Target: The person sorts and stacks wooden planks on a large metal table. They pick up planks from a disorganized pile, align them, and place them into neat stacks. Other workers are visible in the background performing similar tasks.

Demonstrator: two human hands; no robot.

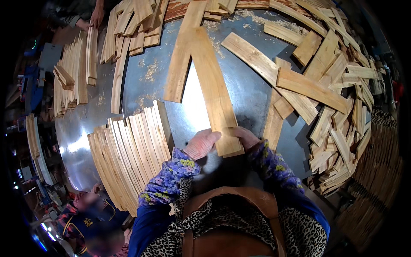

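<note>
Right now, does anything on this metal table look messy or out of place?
Yes. Sawdust is scattered over the metal table, and the slats on the right lie in a jumbled heap, unlike the neat stack on the left. Both hands hold one plank.

1. Both hands grip the near end of a long wooden slat (214, 90) — left hand (201, 143), right hand (245, 137).
2. A stack of slats (132, 150) stands on edge just left.
3. Loose offcuts (334, 98) crowd the metal table (244, 85) — right side.
</note>
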